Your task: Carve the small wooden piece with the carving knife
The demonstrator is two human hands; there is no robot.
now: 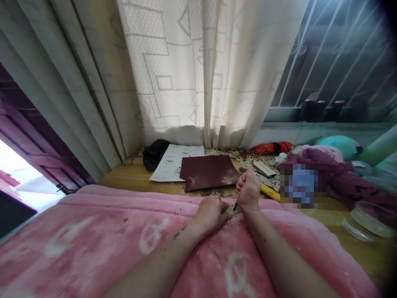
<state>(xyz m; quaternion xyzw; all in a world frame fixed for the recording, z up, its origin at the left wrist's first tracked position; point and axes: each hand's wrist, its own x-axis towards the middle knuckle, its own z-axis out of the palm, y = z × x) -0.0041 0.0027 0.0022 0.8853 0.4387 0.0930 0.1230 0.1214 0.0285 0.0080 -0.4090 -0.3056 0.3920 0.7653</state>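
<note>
My left hand (211,212) rests on the pink blanket (118,231), its fingers closed on a small tan piece (230,210) with a rough, speckled surface. What the piece is made of I cannot make out. Just to the right, my right hand (249,191) is in a fist, thumb up, around a thin tool (235,206). Only the tool's short dark end shows below the fist, at the tan piece; whether it touches is unclear. Beyond both hands lies a dark brown sheet (211,170), partly over a white printed sheet (173,161).
Pale shavings (245,159) litter the wooden table (124,176). A yellow handle (270,192) and a small cream-coloured block (264,169) lie by my right hand. Farther right are a purple knitted item (325,165) and a clear glass bowl (367,223). A black bag (154,154) sits back left.
</note>
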